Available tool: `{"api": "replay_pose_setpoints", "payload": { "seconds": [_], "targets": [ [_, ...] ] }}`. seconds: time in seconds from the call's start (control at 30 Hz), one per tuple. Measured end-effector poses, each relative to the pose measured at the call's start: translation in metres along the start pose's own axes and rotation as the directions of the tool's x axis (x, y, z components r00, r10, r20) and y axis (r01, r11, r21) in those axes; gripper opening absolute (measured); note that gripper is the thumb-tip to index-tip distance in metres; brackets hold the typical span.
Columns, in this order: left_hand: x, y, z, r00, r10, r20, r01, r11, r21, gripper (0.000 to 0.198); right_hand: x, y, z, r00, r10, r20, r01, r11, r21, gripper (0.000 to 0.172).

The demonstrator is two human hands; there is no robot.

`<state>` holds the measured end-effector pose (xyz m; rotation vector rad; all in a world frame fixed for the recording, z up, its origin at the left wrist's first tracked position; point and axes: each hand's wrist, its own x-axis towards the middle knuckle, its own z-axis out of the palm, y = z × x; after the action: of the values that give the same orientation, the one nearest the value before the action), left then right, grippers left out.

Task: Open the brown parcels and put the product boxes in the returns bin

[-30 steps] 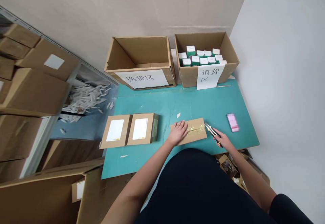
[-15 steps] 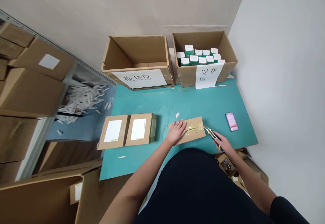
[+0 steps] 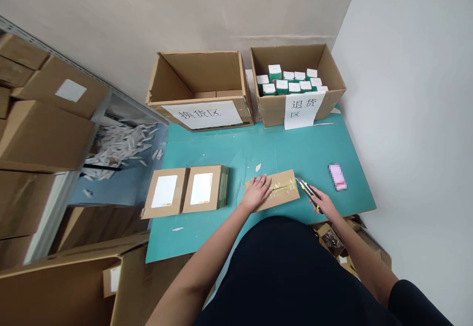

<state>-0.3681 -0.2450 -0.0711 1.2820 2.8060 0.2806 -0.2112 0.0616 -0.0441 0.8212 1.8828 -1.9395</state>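
Observation:
A small cardboard box (image 3: pixel 283 195) lies on the green table in front of me, with clear tape along its top and a dark slit in the middle. My left hand (image 3: pixel 257 191) rests flat over its left end, fingers stretched out. In my right hand (image 3: pixel 322 202) is a yellow and black utility knife (image 3: pixel 309 191), gripped by the handle. Its blade tip points up and left, close to the box's right end; whether it touches the cardboard I cannot tell.
Two labelled cardboard boxes (image 3: pixel 201 190) lie to the left. Behind stand an open carton (image 3: pixel 197 77) and another carton (image 3: pixel 269 112) holding several green-and-white boxes. A phone (image 3: pixel 337 177) lies at the right, near the white wall. Cartons (image 3: pixel 48 134) fill a shelf at far left.
My right hand and the utility knife have moved slightly up, the blade tip now nearer the box's upper right corner. My left hand and the box stay put.

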Motion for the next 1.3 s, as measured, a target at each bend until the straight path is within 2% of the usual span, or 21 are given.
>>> {"api": "replay_pose_setpoints", "payload": {
  "seconds": [0.17, 0.4, 0.67, 1.0, 1.13, 1.3],
  "targets": [
    [0.000, 0.000, 0.001, 1.000, 0.003, 0.002, -0.003, 1.000, -0.004, 0.048, 0.007, -0.003, 0.004, 1.000, 0.008, 0.020, -0.007, 0.999, -0.042, 0.082],
    [-0.001, 0.001, 0.004, 1.000, -0.009, -0.007, 0.009, 1.000, -0.006, 0.046, 0.011, -0.003, -0.002, 0.999, 0.002, 0.041, 0.002, 0.995, -0.097, 0.079],
    [-0.001, 0.001, 0.009, 0.999, -0.008, -0.036, 0.008, 1.000, -0.017, 0.045, -0.001, 0.001, 0.012, 0.999, 0.046, 0.015, -0.045, 0.997, -0.062, 0.084],
    [0.001, 0.001, 0.011, 1.000, -0.023, -0.003, 0.023, 1.000, 0.011, 0.045, -0.016, 0.006, 0.021, 0.999, 0.049, -0.011, -0.049, 0.997, -0.055, 0.089],
    [0.001, 0.000, 0.012, 1.000, -0.022, 0.007, 0.022, 1.000, 0.003, 0.045, -0.022, 0.003, 0.018, 0.999, 0.051, 0.001, -0.051, 0.996, -0.073, 0.083],
    [0.001, 0.000, 0.012, 1.000, -0.015, 0.018, 0.015, 1.000, -0.022, 0.045, -0.024, -0.019, 0.006, 0.995, 0.098, 0.022, -0.093, 0.983, -0.155, 0.071]
  ]
}}
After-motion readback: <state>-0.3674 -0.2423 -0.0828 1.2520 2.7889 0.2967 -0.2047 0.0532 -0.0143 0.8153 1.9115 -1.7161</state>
